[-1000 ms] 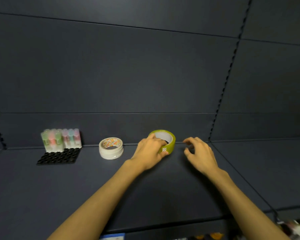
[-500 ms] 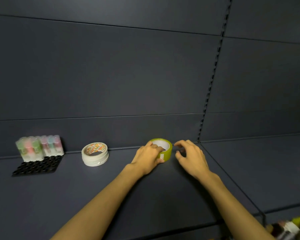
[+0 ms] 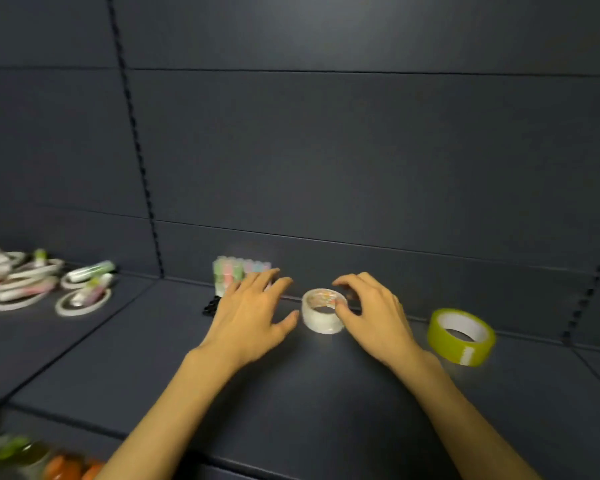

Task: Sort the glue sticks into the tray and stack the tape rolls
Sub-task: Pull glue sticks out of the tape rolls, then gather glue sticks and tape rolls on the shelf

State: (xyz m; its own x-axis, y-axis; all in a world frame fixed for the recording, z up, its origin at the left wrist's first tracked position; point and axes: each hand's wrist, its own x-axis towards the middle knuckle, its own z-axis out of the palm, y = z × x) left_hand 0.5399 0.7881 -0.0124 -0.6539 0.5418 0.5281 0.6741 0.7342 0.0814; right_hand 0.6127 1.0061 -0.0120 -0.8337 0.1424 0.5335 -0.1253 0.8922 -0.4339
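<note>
A white tape roll (image 3: 321, 320) with a patterned top stands on the dark shelf between my hands. My left hand (image 3: 253, 317) hovers just left of it, fingers straight and spread, holding nothing. My right hand (image 3: 374, 317) arches over the roll's right side; its thumb touches the rim and the fingers curve above the far edge. A yellow-green tape roll (image 3: 459, 344) lies alone further right. Pastel glue sticks (image 3: 232, 271) stand in a black tray (image 3: 211, 308), mostly hidden behind my left hand.
A blurred pile of loose white tape rolls and glue sticks (image 3: 32, 285) lies on the neighbouring shelf section at the left. A slotted upright (image 3: 136, 150) divides the back wall. Orange and green items (image 3: 66, 465) show on a lower shelf.
My left hand let go of the yellow-green roll, which now lies at the right. Both hands moved left to the white roll, and the view swung left.
</note>
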